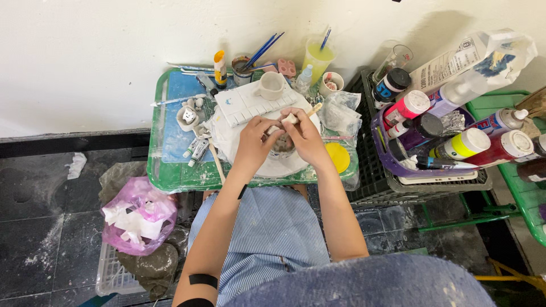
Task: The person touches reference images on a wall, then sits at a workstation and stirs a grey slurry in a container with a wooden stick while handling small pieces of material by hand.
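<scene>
- My blue-clad lap (273, 227) sits nearest.
- Left hand (254, 143) cups a small clay piece (282, 142) over the white plate (284, 166).
- Right hand (305, 136) pinches a brush (301, 115), so I judge painting is underway; next needs a steady stroke.

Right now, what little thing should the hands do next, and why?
Probably keep the left hand steadying the small clay piece while the right hand touches its tool to the top. Both hands already cup the piece over the white plate, and the tool sits right above it.
</scene>
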